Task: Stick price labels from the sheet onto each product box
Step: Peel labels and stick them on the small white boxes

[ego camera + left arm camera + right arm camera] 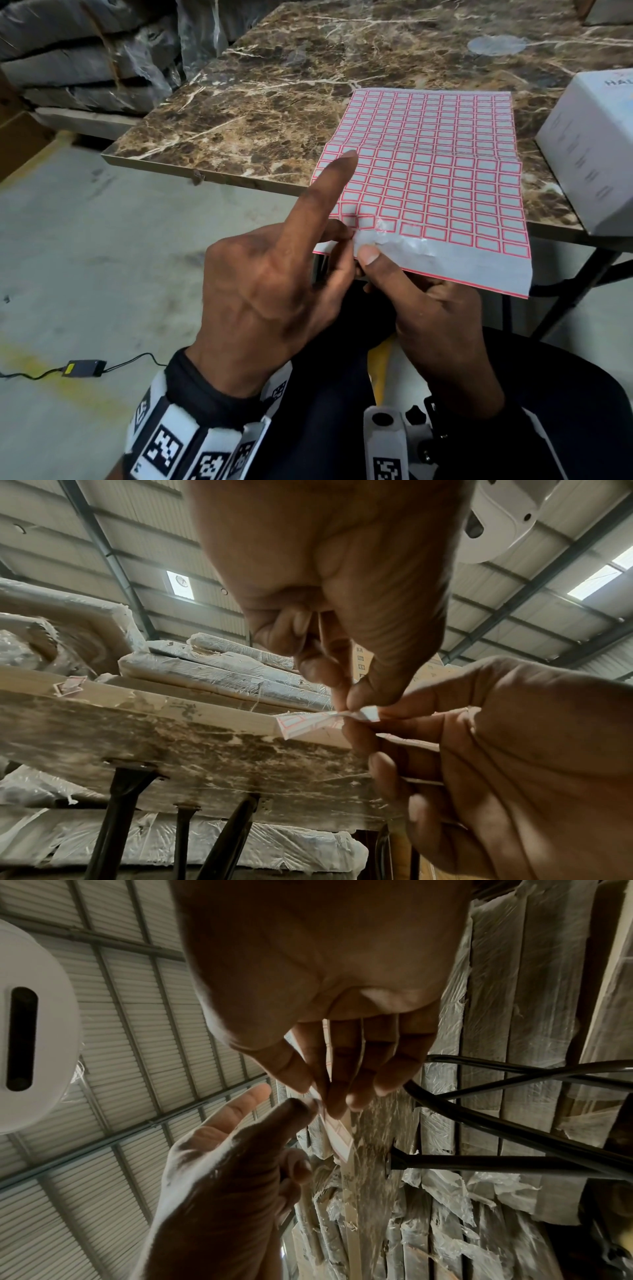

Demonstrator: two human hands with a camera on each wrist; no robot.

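Head view: the left hand pinches a label at the near left corner of the sheet between thumb and a lower finger, its index finger pointing straight up toward 12 o'clock. At its 3 o'clock the right hand grips the sheet's blank near margin, thumb on top and fingers curled beneath. The left wrist view shows the corner crumpled between both sets of fingertips. The sheet overhangs the near edge of the tabletop; a white product box stands at the sheet's 3 o'clock, well apart from the hands.

The step looks like freeing one label. It should go best by bending the backing away with the right hand, lifting only a corner with a nail, and peeling slowly and low so the label does not curl or tear.
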